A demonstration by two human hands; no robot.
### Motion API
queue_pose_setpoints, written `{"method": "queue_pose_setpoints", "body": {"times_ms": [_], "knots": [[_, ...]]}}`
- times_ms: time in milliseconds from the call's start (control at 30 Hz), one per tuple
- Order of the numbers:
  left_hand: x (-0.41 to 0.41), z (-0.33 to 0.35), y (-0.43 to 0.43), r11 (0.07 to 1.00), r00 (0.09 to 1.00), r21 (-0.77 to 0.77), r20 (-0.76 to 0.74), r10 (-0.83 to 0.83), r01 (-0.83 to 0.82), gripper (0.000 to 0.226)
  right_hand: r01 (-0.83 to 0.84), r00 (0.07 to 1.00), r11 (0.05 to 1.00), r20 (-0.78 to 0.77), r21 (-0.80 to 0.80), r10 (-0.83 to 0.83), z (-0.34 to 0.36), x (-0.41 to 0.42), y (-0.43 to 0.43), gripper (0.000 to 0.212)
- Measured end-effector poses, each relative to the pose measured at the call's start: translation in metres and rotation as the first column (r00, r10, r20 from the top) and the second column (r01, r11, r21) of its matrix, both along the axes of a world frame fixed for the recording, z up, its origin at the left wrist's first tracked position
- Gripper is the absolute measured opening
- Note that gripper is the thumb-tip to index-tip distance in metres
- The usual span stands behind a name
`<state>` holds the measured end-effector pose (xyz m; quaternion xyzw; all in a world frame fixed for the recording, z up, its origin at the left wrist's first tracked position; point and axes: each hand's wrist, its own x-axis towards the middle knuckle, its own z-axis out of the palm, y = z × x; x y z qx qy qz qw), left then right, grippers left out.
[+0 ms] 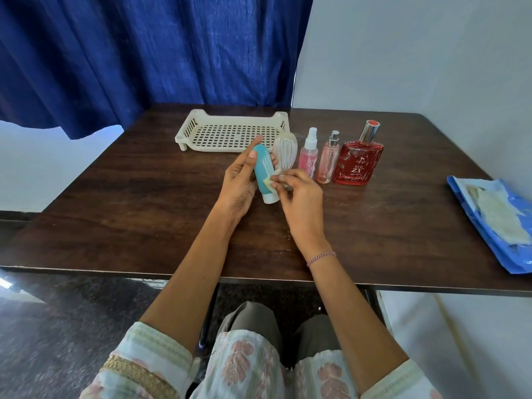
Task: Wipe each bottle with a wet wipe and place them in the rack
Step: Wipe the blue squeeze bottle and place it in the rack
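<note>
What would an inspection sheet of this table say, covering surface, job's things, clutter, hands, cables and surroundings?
Surface: dark wooden table.
Job's things: cream rack holds no bottles; teal tube is in hand; clear bottle, pink spray bottle, slim pink bottle and red bottle stand in a row beside the rack.
Clutter: blue wipe pack lies at the table's right edge.
Hands: left hand holds the teal tube; right hand pinches a wipe against it.
Cables: nothing seen.
Surroundings: blue curtain behind, pale wall to the right.
</note>
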<state>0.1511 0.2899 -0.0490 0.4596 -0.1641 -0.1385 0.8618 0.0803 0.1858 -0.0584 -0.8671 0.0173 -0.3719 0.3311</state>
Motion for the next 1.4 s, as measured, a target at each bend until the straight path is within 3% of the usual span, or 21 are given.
{"method": "queue_pose_setpoints", "body": {"times_ms": [267, 433, 900, 1067, 1400], "knots": [[0.0, -0.001, -0.001, 0.999, 0.999, 0.026, 0.034, -0.026, 0.025, 0.034, -0.005, 1.0, 1.0, 0.025, -0.007, 0.005, 0.001, -0.001, 0.001, 0.022], [-0.001, -0.001, -0.002, 0.997, 0.996, 0.021, 0.057, -0.072, 0.071, 0.031, 0.041, 0.999, 0.996, 0.02, 0.075, -0.043, 0.001, 0.004, 0.001, 0.035], [-0.001, -0.001, -0.002, 0.995, 0.994, -0.009, 0.058, -0.096, 0.096, 0.032, 0.007, 0.997, 1.0, 0.082, 0.029, -0.009, 0.004, 0.003, -0.001, 0.016], [0.0, -0.002, -0.004, 0.994, 0.991, 0.026, 0.076, -0.107, 0.105, 0.036, 0.03, 0.991, 0.994, 0.13, 0.105, -0.043, 0.009, 0.006, -0.003, 0.014], [0.001, -0.002, -0.005, 0.995, 0.994, 0.024, 0.055, -0.098, 0.097, 0.042, -0.01, 0.997, 0.984, 0.076, -0.177, 0.024, 0.026, 0.016, -0.018, 0.015]]}}
